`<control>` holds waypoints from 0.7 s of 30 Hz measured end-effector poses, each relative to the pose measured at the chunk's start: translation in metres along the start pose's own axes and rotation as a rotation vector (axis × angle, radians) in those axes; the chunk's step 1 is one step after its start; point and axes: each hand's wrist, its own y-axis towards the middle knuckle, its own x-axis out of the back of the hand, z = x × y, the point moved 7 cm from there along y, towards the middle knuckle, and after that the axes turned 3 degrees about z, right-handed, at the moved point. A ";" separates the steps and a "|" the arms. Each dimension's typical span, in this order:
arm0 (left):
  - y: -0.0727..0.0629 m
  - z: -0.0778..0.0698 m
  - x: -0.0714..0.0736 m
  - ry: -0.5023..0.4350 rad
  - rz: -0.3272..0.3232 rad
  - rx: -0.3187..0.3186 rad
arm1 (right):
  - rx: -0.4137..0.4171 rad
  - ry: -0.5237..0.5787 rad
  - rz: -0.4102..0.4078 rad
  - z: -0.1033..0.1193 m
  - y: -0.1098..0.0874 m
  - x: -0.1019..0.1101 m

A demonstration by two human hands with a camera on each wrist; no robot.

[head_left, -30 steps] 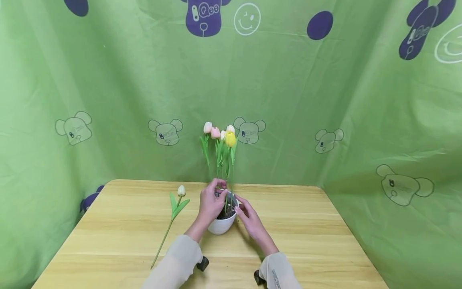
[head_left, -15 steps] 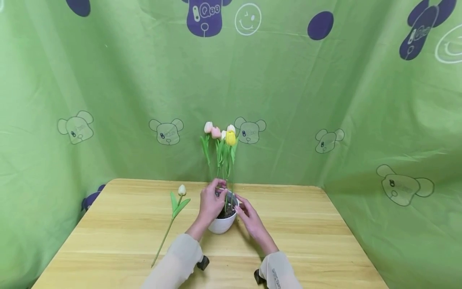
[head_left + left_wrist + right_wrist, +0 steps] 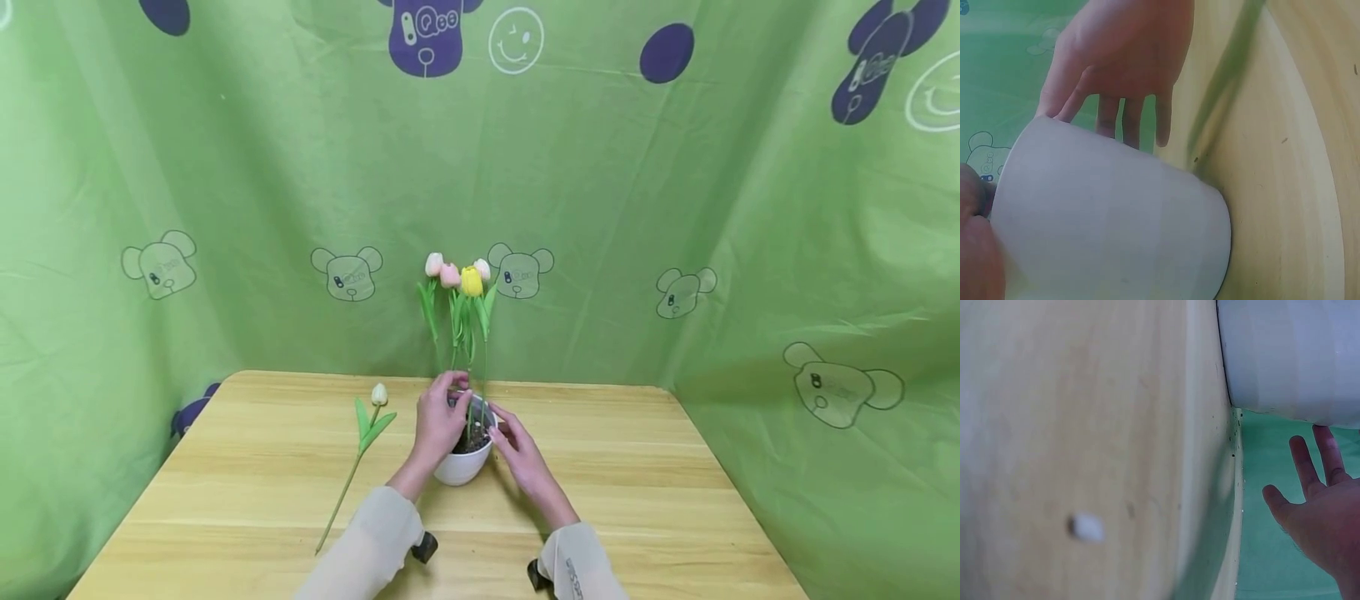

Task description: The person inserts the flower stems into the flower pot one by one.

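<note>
A white flower pot with dark soil stands mid-table in the head view, holding several artificial tulips. Among them are a yellow tulip, a pink tulip and whitish ones. My left hand reaches over the pot's left side and pinches the yellow tulip's stem; part of the stem is hidden by the fingers. At the pot's right, my right hand holds the rim between thumb and forefinger. Its other fingers are extended beside the pot wall in the left wrist view.
One white tulip with green leaves lies on the wooden table, left of the pot. Green printed fabric hangs behind and at both sides. The right wrist view shows a small blurry white piece.
The yellow tulip has shifted slightly left and now covers a white bloom behind it. Both hands stay at almost the same spots, and the pot has hardly moved.
</note>
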 end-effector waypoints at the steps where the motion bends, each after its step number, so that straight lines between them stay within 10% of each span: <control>1: 0.000 0.000 0.000 0.002 -0.003 -0.002 | -0.002 -0.001 0.000 0.000 0.000 0.000; 21: 0.002 0.005 0.000 0.037 0.007 0.106 | -0.014 0.012 -0.007 0.001 -0.001 -0.001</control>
